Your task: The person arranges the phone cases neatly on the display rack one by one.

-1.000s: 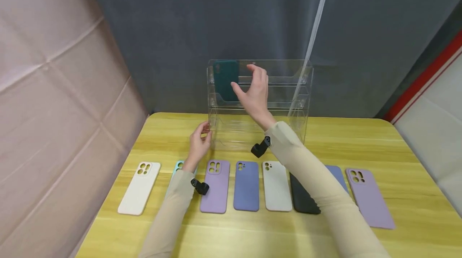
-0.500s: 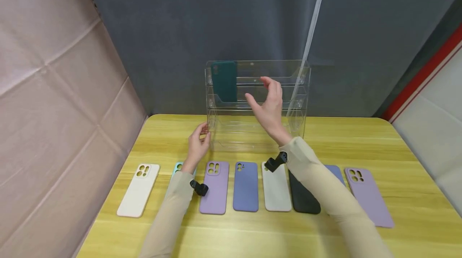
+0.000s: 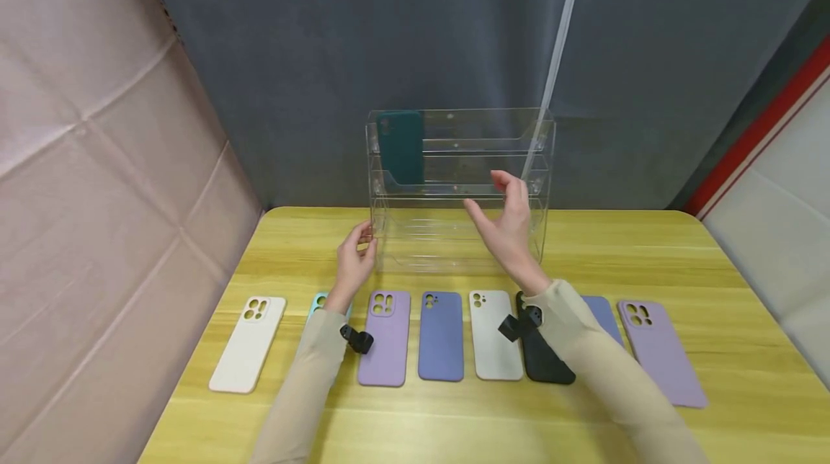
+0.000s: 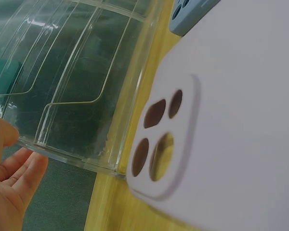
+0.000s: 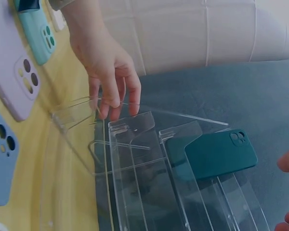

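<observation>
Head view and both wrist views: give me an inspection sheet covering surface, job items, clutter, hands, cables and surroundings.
Surface: wood-grain table.
Job's things: clear tiered rack, standing upright; teal phone case in its upper left; in front, left to right, cream case, turquoise case, purple case, slate-blue case, whitish case, black case, blue case, lilac case, some partly covered in the head view.
Clutter: nothing seen.
Hands: left hand at the rack's left side, whether gripping it unclear; right hand before the rack, thumb and fingers apart, holding nothing.
Cables: nothing seen.
Surroundings: grey backdrop with a pale strip behind; pinkish sheet left; white sheet right.
</observation>
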`<state>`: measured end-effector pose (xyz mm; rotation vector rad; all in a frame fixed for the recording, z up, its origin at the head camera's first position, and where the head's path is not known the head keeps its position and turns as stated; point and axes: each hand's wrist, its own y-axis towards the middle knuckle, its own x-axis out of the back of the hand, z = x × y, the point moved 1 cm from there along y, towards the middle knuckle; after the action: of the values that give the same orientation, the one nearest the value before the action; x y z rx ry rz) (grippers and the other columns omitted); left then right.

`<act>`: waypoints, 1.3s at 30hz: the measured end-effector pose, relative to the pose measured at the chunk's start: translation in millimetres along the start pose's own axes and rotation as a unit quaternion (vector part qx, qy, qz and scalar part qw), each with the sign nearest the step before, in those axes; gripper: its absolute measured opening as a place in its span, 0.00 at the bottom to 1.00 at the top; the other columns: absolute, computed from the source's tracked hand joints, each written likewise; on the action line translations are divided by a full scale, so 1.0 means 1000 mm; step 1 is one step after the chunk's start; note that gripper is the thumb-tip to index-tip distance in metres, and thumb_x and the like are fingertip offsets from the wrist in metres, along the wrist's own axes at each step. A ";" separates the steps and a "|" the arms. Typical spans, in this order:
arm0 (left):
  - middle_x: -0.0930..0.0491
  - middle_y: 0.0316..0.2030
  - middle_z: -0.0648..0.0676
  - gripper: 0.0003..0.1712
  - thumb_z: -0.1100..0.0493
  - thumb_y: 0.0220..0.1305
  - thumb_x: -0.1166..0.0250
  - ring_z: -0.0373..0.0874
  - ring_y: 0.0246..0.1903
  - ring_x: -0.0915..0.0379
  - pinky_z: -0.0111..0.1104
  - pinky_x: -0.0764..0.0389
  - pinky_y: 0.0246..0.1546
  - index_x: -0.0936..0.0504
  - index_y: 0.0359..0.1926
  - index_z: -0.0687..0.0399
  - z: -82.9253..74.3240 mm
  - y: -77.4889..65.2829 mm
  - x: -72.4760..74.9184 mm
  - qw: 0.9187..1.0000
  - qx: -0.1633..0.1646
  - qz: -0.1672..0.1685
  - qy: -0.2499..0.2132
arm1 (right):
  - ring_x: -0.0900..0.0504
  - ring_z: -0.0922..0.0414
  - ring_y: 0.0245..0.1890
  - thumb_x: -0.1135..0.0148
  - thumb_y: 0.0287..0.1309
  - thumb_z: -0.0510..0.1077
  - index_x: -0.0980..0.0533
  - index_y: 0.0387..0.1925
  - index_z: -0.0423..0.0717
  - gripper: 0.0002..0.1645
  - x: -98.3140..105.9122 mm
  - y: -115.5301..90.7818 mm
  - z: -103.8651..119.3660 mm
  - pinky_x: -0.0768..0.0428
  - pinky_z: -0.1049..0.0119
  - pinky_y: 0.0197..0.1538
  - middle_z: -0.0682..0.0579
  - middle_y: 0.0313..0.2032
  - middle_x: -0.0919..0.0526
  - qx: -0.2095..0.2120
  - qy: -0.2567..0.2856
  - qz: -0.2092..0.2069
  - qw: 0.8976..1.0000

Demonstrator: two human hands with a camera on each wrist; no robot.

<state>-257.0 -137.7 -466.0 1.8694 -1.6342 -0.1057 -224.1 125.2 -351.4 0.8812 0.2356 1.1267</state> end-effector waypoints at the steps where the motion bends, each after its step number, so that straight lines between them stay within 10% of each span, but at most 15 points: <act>1: 0.22 0.42 0.67 0.20 0.73 0.59 0.42 0.58 0.40 0.24 0.42 0.16 0.37 0.27 0.54 0.70 0.000 0.000 0.000 1.000 -0.001 -0.001 -0.001 | 0.31 0.43 0.48 0.30 0.47 0.36 0.32 0.52 0.29 0.31 0.002 -0.002 -0.001 0.31 0.59 0.51 0.34 0.46 0.30 -0.001 -0.002 0.000 1.000; 39: 0.23 0.44 0.68 0.20 0.72 0.61 0.42 0.59 0.42 0.24 0.45 0.17 0.40 0.28 0.55 0.70 0.002 -0.002 0.003 1.000 0.016 0.004 0.009 | 0.33 0.39 0.45 0.33 0.44 0.29 0.33 0.51 0.24 0.30 0.107 -0.094 -0.070 0.33 0.51 0.44 0.29 0.45 0.31 -0.111 -0.087 0.011 0.990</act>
<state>-255.2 -141.4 -467.1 1.8819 -1.6397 -0.0585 -152.8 237.8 -437.2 0.7790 -0.0435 1.0660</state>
